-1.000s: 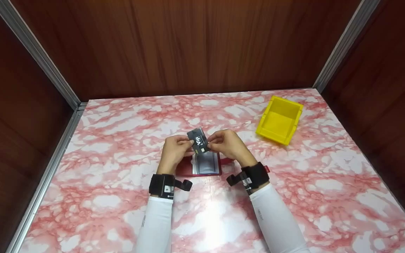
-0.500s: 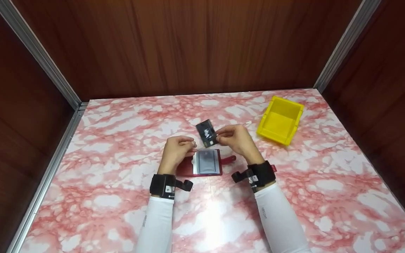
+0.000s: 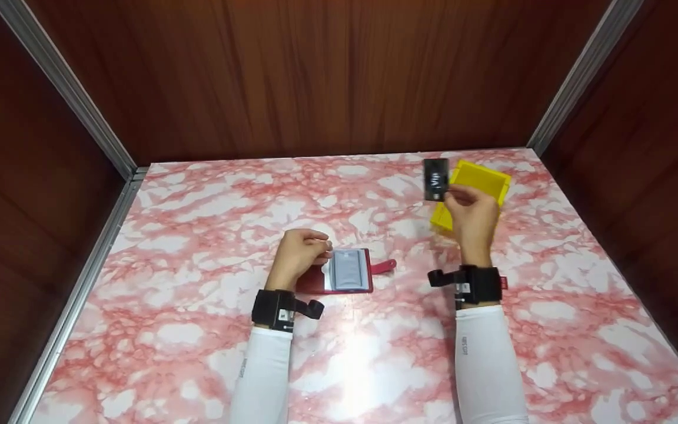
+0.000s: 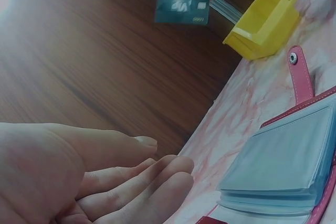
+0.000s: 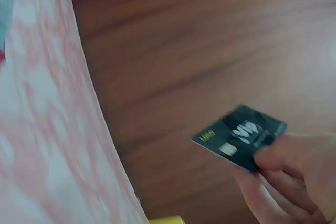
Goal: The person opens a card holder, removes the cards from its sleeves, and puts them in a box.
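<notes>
A black VIP card (image 3: 435, 178) with a chip is pinched between thumb and fingers of my right hand (image 3: 475, 219), held in the air in front of the yellow bin (image 3: 480, 176). The right wrist view shows the card (image 5: 239, 136) gripped at one edge. My left hand (image 3: 299, 253) hovers over the left part of a red card holder (image 3: 311, 281), fingers loosely bent with nothing between them. The holder lies spread on the table, its clear plastic sleeves (image 4: 278, 150) facing up and its snap strap (image 4: 300, 74) pointing right.
The table (image 3: 198, 330) has a red and white marbled top. Dark wood panels (image 3: 339, 76) stand at the back and both sides, with metal posts (image 3: 574, 70) at the corners.
My left hand has let go of the card and stayed by the holder. My right hand has carried the card up and right, over to the yellow bin.
</notes>
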`<state>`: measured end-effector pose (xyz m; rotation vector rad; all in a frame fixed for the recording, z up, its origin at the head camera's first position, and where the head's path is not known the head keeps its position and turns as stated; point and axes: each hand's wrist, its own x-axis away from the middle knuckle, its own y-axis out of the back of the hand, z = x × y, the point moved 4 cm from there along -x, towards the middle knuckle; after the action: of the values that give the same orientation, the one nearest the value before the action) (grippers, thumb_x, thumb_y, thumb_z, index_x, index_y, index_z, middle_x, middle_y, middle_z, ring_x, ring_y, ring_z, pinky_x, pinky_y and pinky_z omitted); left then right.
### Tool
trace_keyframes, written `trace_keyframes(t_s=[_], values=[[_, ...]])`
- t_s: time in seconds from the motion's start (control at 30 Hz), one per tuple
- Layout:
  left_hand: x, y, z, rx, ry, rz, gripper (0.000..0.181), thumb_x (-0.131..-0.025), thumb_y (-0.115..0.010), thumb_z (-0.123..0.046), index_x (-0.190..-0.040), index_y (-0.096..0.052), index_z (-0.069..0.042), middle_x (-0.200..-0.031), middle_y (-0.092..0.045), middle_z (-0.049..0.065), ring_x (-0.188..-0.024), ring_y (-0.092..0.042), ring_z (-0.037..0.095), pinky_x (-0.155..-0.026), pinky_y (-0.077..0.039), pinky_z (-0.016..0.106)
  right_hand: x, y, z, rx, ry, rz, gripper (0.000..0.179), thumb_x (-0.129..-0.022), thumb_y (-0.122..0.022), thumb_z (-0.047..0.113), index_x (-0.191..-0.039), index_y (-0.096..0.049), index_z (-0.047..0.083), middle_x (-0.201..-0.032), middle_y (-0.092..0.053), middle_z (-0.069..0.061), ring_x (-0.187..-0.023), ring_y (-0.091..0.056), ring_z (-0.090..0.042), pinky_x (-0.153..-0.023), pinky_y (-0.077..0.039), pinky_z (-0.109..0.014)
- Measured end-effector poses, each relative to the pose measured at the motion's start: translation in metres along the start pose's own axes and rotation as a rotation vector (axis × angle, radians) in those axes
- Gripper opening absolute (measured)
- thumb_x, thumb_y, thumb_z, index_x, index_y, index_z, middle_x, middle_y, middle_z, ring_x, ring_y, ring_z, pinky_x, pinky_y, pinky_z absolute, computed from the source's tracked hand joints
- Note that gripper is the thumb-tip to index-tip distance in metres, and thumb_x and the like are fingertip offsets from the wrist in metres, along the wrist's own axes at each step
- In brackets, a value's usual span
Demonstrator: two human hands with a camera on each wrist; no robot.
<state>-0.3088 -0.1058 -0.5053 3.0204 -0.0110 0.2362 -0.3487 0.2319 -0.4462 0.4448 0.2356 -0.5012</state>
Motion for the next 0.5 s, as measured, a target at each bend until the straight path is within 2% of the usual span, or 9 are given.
trace_keyframes(t_s=[0.07,0.17,0.3,0.4,0.5], values=[[-0.001,0.000,0.000,0.002,0.002,-0.001,0.028,-0.097,-0.070,0.003,-0.122,-0.072,0.014,-0.098,-0.082,0.020,-0.075,-0.078,0.014,-0.068,-0.067,0.021,-0.003,0.010,-0.005,0.086,-0.019,-0.082,0.020,-0.098,-0.076,0.009,-0.116,-0.084,0.002,-0.110,-0.083,-0.019,-0.082,-0.072,-0.006,-0.079,-0.057,-0.016],[-0.001,0.000,0.001,0.004,0.008,0.004,0.029,-0.096,-0.071,0.002,-0.123,-0.072,0.014,-0.098,-0.082,0.019,-0.073,-0.077,0.013,-0.068,-0.067,0.021,-0.005,0.023,-0.011,0.200,-0.038,-0.168,0.021,-0.098,-0.074,0.009,-0.115,-0.084,0.002,-0.108,-0.084,-0.018,-0.092,-0.078,-0.026,-0.089,-0.062,-0.034],[-0.001,0.000,0.001,-0.001,0.011,0.009,0.029,-0.097,-0.072,0.002,-0.122,-0.072,0.015,-0.099,-0.081,0.021,-0.071,-0.076,0.013,-0.068,-0.068,0.022,-0.007,0.032,-0.020,0.272,-0.048,-0.191,0.022,-0.098,-0.071,0.006,-0.115,-0.083,-0.001,-0.108,-0.083,-0.022,-0.102,-0.078,-0.039,-0.098,-0.063,-0.048],[-0.001,0.000,0.002,-0.004,0.015,0.009,0.028,-0.097,-0.072,0.002,-0.121,-0.072,0.014,-0.100,-0.081,0.023,-0.071,-0.076,0.013,-0.068,-0.068,0.023,-0.008,0.034,-0.025,0.307,-0.044,-0.179,0.021,-0.099,-0.070,0.006,-0.114,-0.083,-0.002,-0.108,-0.083,-0.023,-0.103,-0.078,-0.040,-0.098,-0.062,-0.050],[-0.001,0.000,0.002,-0.008,0.018,0.012,0.028,-0.097,-0.073,0.001,-0.121,-0.073,0.014,-0.101,-0.081,0.023,-0.073,-0.077,0.014,-0.069,-0.068,0.023,-0.010,0.033,-0.029,0.339,-0.002,-0.167,0.019,-0.100,-0.071,0.004,-0.112,-0.083,-0.004,-0.108,-0.082,-0.024,-0.104,-0.077,-0.043,-0.100,-0.062,-0.054]])
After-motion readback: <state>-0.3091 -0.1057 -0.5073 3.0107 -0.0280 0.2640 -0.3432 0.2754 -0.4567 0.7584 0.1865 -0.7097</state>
